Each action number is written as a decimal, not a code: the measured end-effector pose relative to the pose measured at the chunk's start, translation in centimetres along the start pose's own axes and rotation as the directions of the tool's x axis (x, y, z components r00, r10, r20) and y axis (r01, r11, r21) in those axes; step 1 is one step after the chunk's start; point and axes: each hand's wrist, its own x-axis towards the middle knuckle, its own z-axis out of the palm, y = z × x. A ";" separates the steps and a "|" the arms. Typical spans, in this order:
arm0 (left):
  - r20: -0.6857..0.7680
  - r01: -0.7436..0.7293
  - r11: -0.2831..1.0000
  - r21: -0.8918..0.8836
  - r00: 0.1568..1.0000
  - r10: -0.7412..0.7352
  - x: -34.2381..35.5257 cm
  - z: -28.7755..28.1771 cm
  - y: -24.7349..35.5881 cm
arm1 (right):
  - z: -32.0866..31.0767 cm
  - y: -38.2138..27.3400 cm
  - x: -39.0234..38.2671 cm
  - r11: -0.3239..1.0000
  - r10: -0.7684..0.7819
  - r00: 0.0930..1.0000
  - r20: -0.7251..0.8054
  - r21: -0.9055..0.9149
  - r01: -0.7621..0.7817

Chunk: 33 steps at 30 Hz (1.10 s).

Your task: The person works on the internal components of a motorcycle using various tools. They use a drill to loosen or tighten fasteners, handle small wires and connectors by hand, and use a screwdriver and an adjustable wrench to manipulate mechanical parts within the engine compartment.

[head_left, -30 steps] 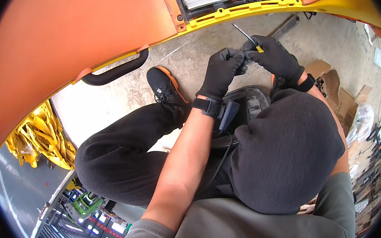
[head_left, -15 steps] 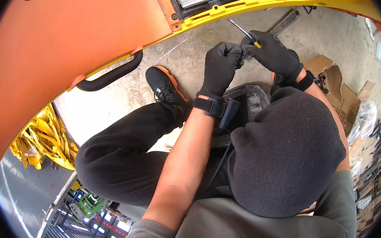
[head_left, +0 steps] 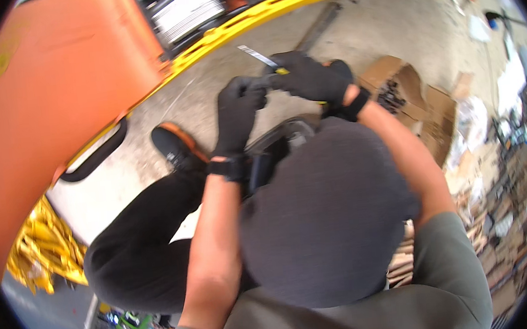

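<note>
My right hand (head_left: 311, 79), in a black glove, is closed around a screwdriver (head_left: 258, 56). Its metal shaft points up and left, blurred, with a bit of yellow at the glove. My left hand (head_left: 236, 113), gloved too, has its fingers pinched together and almost touches the right hand's fingertips. Whatever small thing may sit between the fingers is hidden. Both hands are above the concrete floor, in front of the yellow edge (head_left: 244, 17) of a large orange body panel (head_left: 73, 62).
A finned silver box (head_left: 189, 13) and wiring sit in the opening beyond the yellow edge. A black handle (head_left: 96, 155) juts from the orange panel. At right lies an open cardboard box (head_left: 424, 97) holding small dark parts, near clear plastic (head_left: 470, 124). Crumpled yellow material (head_left: 45, 246) lies at left.
The whole view has shifted, so the hands and panel appear farther left. My hands stay close together, and the screwdriver remains in the right one.
</note>
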 end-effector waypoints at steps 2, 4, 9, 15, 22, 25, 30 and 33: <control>-0.023 0.050 0.993 -0.105 0.998 -0.052 0.0 0.4 0.8 | -0.1 0.4 0.0 0.999 -0.026 0.999 -0.030 -0.038 0.025; 0.016 0.099 0.990 -0.102 0.995 -0.098 0.0 0.5 1.6 | -0.7 0.4 -0.2 0.989 -0.086 0.996 -0.035 -0.120 0.081; 0.145 0.199 0.979 -0.037 0.971 -0.192 0.4 3.3 2.9 | -2.5 0.1 -4.7 0.998 0.055 0.990 -0.127 0.001 -0.056; 0.281 0.228 0.968 0.108 0.927 -0.250 0.0 6.2 4.7 | -2.6 0.0 -9.5 0.987 -0.026 0.932 -0.361 -0.155 -0.032; 0.218 0.291 0.957 0.003 0.933 -0.285 0.2 6.2 3.4 | -1.4 3.3 -16.1 0.992 0.113 0.730 -0.674 0.040 -0.117; 0.184 0.312 0.950 0.018 0.933 -0.310 0.7 4.7 2.7 | -2.0 6.8 -21.2 0.951 0.178 0.588 -0.789 -0.016 -0.310; 0.137 0.309 0.944 0.115 0.936 -0.323 1.2 2.9 1.5 | -3.4 9.7 -26.7 0.872 0.481 0.448 -0.754 0.358 -0.334; 0.145 0.334 0.939 0.080 0.928 -0.342 1.0 2.5 0.8 | -4.3 11.4 -27.7 0.829 0.544 0.412 -0.731 0.393 -0.398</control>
